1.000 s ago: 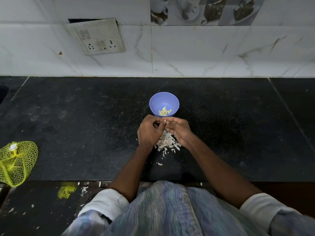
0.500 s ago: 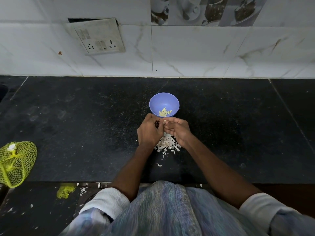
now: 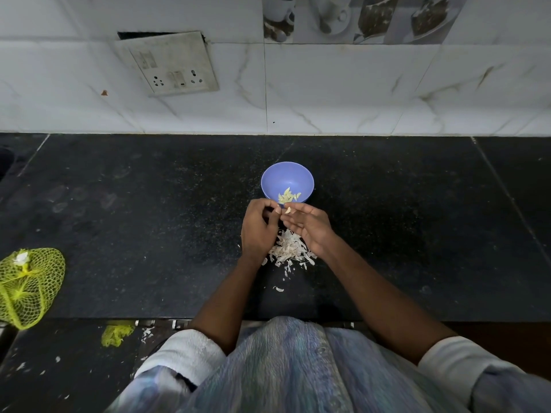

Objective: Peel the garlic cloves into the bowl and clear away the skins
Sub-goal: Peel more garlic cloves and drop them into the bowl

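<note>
A small blue bowl (image 3: 287, 177) stands on the black counter (image 3: 149, 222) and holds several peeled garlic cloves (image 3: 288, 196). Just in front of its near rim my two hands meet. My right hand (image 3: 308, 226) pinches a pale garlic clove (image 3: 288, 210) at its fingertips. My left hand (image 3: 258, 226) has its fingers curled, its thumb and fingertips touching the same clove. Under my wrists lies a heap of white garlic skins (image 3: 289, 248), with a few loose flakes nearer to me.
A yellow mesh bag (image 3: 28, 286) lies at the counter's left edge. A scrap of yellow mesh (image 3: 116, 333) and skin flakes lie on the lower surface below it. A white tiled wall with a switch plate (image 3: 171, 62) closes the back.
My hands have shifted slightly toward the bowl's rim. The right hand's fingers have spread a little and the clove shows more at the fingertips.
</note>
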